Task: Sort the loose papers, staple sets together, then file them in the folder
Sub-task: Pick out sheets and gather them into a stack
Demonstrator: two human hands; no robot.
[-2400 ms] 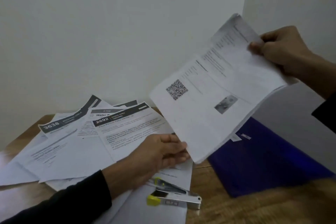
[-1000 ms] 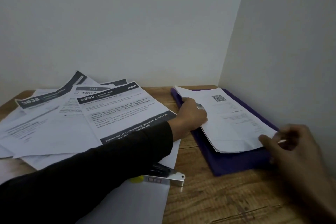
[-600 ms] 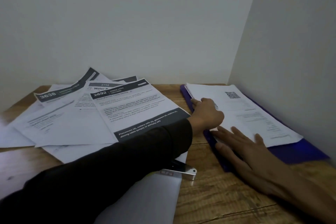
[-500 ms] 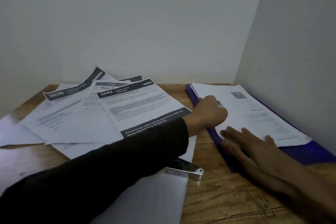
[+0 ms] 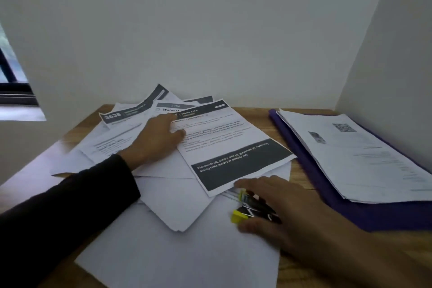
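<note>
Only one view here, the head camera looking down at a wooden desk (image 5: 301, 166) tucked into a white corner.

The purple folder (image 5: 332, 203) lies flat on the right side of the desk, against the side wall. A stapled set (image 5: 364, 159) of white sheets with a QR code at its far end sits on top of the folder, covering most of it, with purple showing along the left and near edges. Can't tell whether the folder is lying open or closed under the set.

The loose papers (image 5: 177, 196) are a fanned-out mess across the middle and left of the desk. The top sheet (image 5: 224, 142) has a dark band of white text across its near end, and another one further back shows "3638".

Left hand (image 5: 156, 140) rests on the pile, fingers spread fairly flat, thumb lying on the top sheet's left edge, not gripping anything.

Right hand (image 5: 278, 210) is down over the stapler (image 5: 250, 208), a black one with yellow bits lying on the papers just near of the top sheet's corner. Fingers and thumb are curled round it, on both sides.
</note>
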